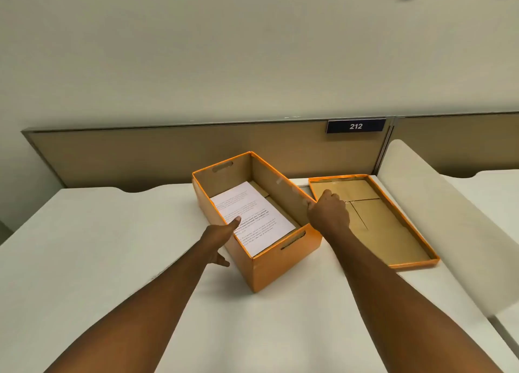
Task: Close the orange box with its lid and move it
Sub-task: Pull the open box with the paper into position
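Note:
An open orange box (283,266) stands in the middle of the white desk, with a printed sheet of paper (252,215) lying inside it. Its lid (393,232) lies upside down on the desk just right of the box, brown inside with an orange rim. My left hand (222,237) rests against the box's left wall, thumb over the rim, fingers spread. My right hand (328,212) sits at the box's right rim, its fingers curled over the lid's near-left edge; whether it grips the lid or the box wall is hard to tell.
A tan partition (168,153) with a dark "212" plate (355,126) runs behind the desk (112,260). A white divider panel (449,218) slants along the right side, close to the lid. Another desk surface lies beyond it.

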Motion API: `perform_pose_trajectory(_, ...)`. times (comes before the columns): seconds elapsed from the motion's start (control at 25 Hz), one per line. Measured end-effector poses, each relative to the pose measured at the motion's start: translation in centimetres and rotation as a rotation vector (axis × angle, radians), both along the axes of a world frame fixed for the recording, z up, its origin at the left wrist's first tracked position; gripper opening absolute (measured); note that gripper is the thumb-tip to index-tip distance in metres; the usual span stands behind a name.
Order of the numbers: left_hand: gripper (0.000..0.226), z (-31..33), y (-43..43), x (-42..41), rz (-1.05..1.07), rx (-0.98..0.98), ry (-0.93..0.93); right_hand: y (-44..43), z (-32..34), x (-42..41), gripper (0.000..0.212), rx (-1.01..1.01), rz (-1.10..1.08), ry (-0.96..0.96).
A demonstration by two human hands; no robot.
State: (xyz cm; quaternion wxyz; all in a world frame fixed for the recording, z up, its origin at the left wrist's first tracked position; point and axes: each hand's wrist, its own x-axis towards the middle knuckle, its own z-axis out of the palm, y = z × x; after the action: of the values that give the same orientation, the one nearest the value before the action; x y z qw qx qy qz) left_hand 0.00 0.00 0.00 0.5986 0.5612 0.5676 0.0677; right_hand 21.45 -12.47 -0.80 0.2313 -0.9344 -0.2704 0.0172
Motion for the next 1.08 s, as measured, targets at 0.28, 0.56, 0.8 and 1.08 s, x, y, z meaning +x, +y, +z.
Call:
perform_pose_trajectory(0.28,0.036,-2.7,-0.4,2.1,0.0,-0.068,-0.087,0.0,-3.2,0.1,0.037,0.032,-0.021,0.078)
perform_pose_trajectory(0.56,0.033,-2.2,-0.7,2.7,0.015,0.011,-0.059,0.3,-4.9,0.2,0.042,0.151,-0.043,0.251)
perform_pose_trajectory(0.8,0.049,-0.5,-1.4,-1.1,-0.03,0.09,-0.08,-2.5,-4.6,-3.0,0.045,0.171,-0.129,0.248)
perform_pose_trajectory(1.08,0.074,0.8,-3.7,-9.4,-0.172,0.239,-0.008,-8.7,-4.9,-11.0,0.029,0.022,0.052,0.247)
